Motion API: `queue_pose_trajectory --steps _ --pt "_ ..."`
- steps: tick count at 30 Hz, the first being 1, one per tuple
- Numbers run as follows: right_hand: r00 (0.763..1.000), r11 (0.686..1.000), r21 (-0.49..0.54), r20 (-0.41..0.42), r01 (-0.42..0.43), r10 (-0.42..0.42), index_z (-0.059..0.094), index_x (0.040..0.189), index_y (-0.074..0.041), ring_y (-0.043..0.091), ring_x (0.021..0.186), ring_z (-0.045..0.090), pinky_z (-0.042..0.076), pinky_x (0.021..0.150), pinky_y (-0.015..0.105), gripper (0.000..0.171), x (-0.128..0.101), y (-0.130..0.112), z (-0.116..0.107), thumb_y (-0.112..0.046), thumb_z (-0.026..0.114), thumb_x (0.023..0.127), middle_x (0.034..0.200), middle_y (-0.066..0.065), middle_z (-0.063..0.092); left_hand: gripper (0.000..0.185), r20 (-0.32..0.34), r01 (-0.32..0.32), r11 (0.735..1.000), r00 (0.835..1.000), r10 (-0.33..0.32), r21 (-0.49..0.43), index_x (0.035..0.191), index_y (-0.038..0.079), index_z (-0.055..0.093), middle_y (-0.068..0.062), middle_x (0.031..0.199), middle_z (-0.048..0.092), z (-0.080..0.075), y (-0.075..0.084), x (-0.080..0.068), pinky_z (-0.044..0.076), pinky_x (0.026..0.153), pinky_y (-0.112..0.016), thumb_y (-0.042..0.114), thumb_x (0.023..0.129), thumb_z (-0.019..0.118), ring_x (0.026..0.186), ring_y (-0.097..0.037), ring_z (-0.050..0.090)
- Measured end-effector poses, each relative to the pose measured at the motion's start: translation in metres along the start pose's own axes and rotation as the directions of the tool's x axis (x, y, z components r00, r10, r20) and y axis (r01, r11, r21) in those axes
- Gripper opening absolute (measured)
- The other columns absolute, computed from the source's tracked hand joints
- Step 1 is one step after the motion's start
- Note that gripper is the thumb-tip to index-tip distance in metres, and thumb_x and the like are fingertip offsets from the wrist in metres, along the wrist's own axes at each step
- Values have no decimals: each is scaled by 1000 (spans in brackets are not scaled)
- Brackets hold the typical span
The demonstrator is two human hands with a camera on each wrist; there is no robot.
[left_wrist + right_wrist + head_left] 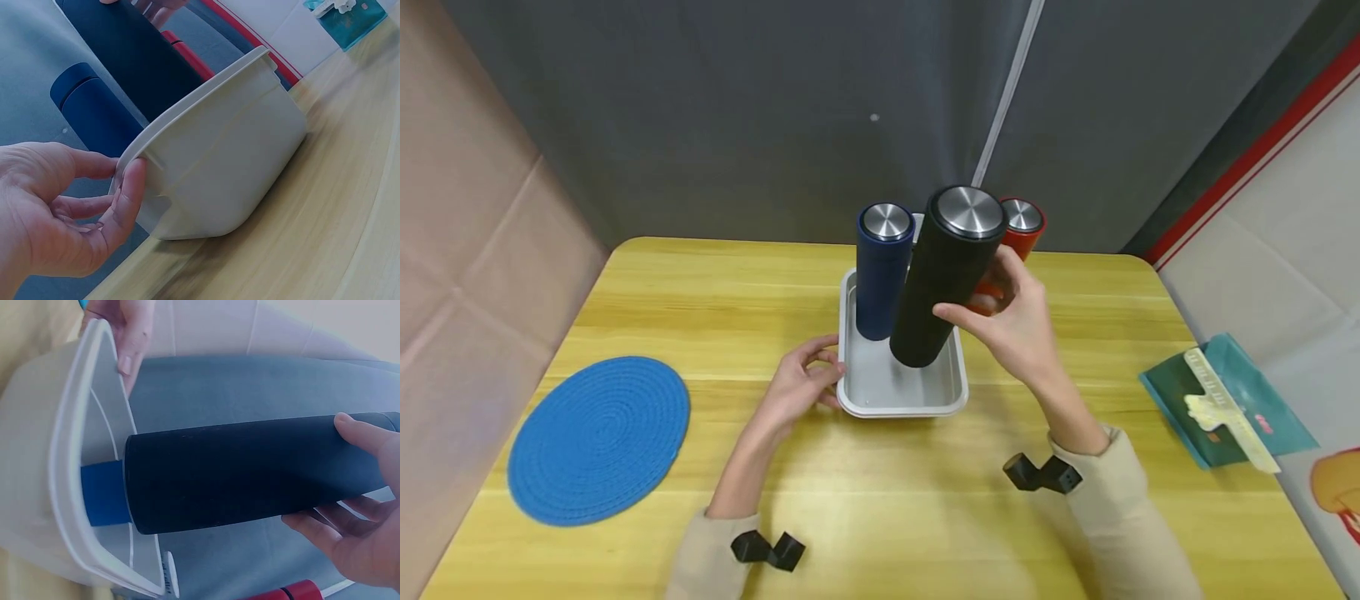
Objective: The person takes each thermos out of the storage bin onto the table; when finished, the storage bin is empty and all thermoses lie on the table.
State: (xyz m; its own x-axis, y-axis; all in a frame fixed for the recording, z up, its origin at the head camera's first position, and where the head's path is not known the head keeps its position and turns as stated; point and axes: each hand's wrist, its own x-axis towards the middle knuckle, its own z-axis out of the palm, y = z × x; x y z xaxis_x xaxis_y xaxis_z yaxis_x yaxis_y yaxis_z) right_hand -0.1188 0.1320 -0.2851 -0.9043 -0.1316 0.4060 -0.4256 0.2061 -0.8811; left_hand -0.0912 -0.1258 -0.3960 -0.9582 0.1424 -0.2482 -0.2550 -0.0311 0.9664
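Note:
My right hand (pixel 1000 312) grips a black cylindrical bottle (pixel 943 275) with a steel lid, tilted, its base just above the floor of a white tray (pixel 898 404). In the right wrist view the black bottle (pixel 250 472) crosses the frame with my fingers (pixel 356 434) around it. A blue bottle (pixel 882 268) stands upright in the tray's back left. A red bottle (pixel 1017 229) stands behind my right hand. My left hand (pixel 805 379) touches the tray's left front rim; in the left wrist view its thumb (pixel 128 197) presses the tray (pixel 231 162) corner.
A round blue woven mat (pixel 598 437) lies at the table's left front. A teal packet with a cream clip (pixel 1225 408) rests at the right edge. A grey curtain backs the yellow wooden table (pixel 700 292).

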Motion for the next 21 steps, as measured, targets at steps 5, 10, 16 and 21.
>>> queue_pose_trajectory --steps 5,10,16,21 --pt "999 999 -53 -35 -11 9 57 126 -2 22 84 55 56 67 18 63 2 -4 -10 3 84 70 100 4 62 52 6 -1 1000 1000 1 -5 142 3 44 -14 107 50 1 0 -1 61 61 -43 0 92 59 63 -22 60" --pt "999 995 -98 -46 -11 7 57 127 -5 21 84 55 56 70 18 63 4 -5 -18 1 84 70 100 3 62 51 18 4 1000 1000 -4 0 142 3 44 -14 107 51 1 0 -1 61 60 -40 1 93 59 61 -22 61" --pt "998 991 -131 -68 -5 -4 57 128 -6 20 89 58 57 78 19 63 5 -6 -27 -2 85 71 107 2 62 52 21 18 1000 1000 -18 -3 142 4 44 -14 109 50 0 1 -3 61 59 -38 1 93 59 61 -22 60" --pt "994 993 -121 -107 2 -15 58 128 -7 19 94 60 56 79 17 62 5 -4 -39 0 84 71 111 3 62 52 21 24 1000 1000 -24 -7 142 5 44 -14 109 50 0 0 -5 61 59 -37 1 93 60 63 -22 60"
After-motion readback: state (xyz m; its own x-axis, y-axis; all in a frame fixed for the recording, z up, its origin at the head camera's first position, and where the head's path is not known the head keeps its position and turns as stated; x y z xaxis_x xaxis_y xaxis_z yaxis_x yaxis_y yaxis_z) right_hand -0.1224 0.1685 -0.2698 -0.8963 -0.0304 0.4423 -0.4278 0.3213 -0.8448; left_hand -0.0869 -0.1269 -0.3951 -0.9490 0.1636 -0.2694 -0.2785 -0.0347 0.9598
